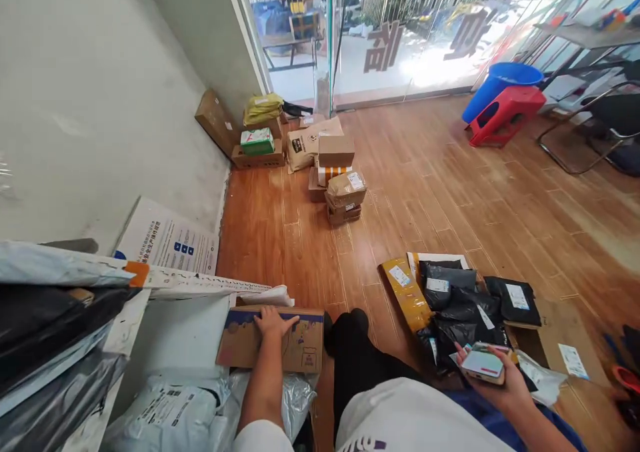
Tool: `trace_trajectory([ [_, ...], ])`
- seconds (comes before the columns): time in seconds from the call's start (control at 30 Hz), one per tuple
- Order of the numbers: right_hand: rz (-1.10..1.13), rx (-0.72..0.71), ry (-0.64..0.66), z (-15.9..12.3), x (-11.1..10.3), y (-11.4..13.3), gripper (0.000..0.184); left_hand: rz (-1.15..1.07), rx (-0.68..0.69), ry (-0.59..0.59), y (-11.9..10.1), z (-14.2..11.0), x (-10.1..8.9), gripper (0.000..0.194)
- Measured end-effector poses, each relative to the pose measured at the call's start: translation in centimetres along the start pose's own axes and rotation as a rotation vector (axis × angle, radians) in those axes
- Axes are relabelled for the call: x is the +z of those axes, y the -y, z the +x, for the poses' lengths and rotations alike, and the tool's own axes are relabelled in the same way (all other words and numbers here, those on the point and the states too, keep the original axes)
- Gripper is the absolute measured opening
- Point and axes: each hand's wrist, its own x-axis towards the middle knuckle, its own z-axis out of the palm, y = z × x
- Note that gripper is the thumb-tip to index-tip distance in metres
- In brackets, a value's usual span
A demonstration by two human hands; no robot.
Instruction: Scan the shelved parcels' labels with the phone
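Observation:
My left hand lies with fingers spread on the upper face of a brown cardboard box with a blue band along its edge. That box sits at the end of the lower shelf, beside silvery and white plastic mailing bags. In my right hand is a smartphone, held flat with its lit screen facing up; the text on it is too small to read. Just beyond the phone, black plastic parcels are heaped on the floor with a yellow padded parcel next to them.
A white-framed shelf with wrapped parcels stands at the left. Stacked boxes and a paper sack rest on the wooden floor near the glass door. A red stool and blue bin are at the far right.

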Motion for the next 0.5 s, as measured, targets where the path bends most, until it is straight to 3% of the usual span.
trace_trajectory([
  [0.1, -0.136, -0.059, 0.149, 1.0, 4.6, -0.6, 0.025, 0.014, -0.042, -0.050, 1.9, 1.8, 1.4, 0.116],
  [0.27, -0.257, 0.011, 0.138, 1.6, 11.4, -4.3, 0.027, 0.021, -0.109, 0.013, 3.8, 3.5, 1.7, 0.111],
  [0.4, -0.268, 0.096, 0.171, 1.4, 15.3, -7.1, 0.025, 0.029, -0.098, 0.117, 4.4, 4.3, 0.2, 0.109],
  [0.5, -0.217, 0.110, 0.164, 1.5, 17.1, -7.9, 0.021, 0.042, -0.071, 0.184, 4.4, 4.7, -2.1, 0.099],
])
